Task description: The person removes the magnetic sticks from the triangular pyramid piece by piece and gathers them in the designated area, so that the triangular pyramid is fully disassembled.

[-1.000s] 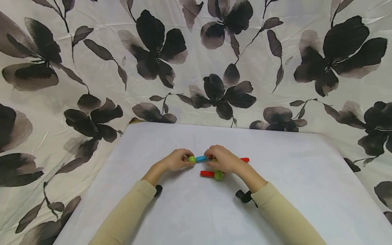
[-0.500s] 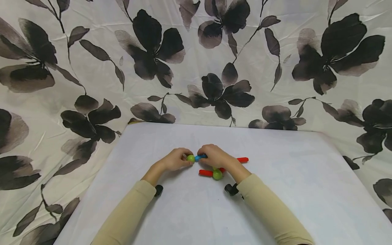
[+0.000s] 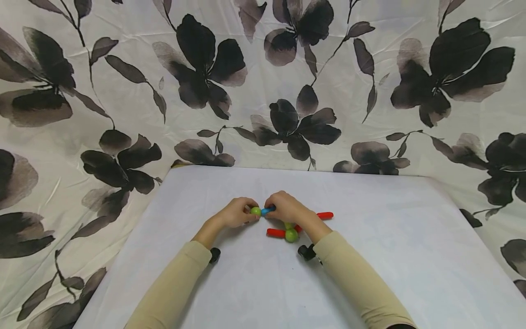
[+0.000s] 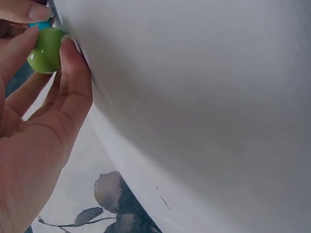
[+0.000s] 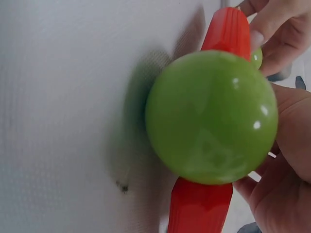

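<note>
My left hand (image 3: 235, 213) pinches a green ball (image 3: 255, 211) between thumb and fingers; the left wrist view shows the grip around this ball (image 4: 46, 52) up close. A short blue rod (image 3: 268, 210) meets the ball's right side, its other end held by my right hand (image 3: 289, 208). Below the right hand lies a second green ball (image 3: 291, 236) with red rods (image 3: 276, 233) on both sides. A lighter green piece (image 3: 289, 225) shows just behind that ball. Fingers hide much of the blue rod.
Another red rod (image 3: 326, 215) sticks out to the right behind my right wrist. Everything lies on a white table (image 3: 263, 288), with a floral cloth (image 3: 255, 91) hanging behind its far edge. Each wrist carries a small black camera (image 3: 306, 252).
My right hand has moved left, closer to the left hand, and covers more of the blue rod. The left hand keeps its pinch on the green ball. More of the red-rod piece shows.
</note>
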Motion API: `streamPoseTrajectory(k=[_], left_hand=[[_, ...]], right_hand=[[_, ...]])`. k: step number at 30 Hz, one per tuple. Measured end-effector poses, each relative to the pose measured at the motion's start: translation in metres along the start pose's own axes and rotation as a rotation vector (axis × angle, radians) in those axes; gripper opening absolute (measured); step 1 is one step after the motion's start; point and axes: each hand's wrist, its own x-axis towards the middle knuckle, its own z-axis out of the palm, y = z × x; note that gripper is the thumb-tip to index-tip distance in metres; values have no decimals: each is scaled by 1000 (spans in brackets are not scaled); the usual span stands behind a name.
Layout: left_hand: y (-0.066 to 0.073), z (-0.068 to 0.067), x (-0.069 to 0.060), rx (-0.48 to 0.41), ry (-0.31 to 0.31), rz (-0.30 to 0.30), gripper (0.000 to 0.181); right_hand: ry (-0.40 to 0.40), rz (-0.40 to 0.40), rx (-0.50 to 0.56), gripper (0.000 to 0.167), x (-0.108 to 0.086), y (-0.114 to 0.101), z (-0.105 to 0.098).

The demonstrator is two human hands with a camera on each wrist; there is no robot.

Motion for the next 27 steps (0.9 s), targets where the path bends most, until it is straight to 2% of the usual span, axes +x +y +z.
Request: streamPoseTrajectory(k=[5, 8, 13, 19, 27], left_hand=[[-13, -4, -11, 18, 21, -49, 31], [-13, -8, -13, 13, 24, -53, 33], [-8, -7, -5, 9, 27, -30, 36], [-1, 0, 3, 14, 19, -10, 35], [5, -7, 11, 8, 26, -47, 33]], right_hand=[[-20, -22, 30, 17, 9, -6, 7], [0, -21, 33, 16, 10, -3, 6], [30, 1, 50, 14, 4, 6, -4], [36, 31, 59, 16, -3, 16, -5], [48, 64, 19, 29, -17, 15, -10]])
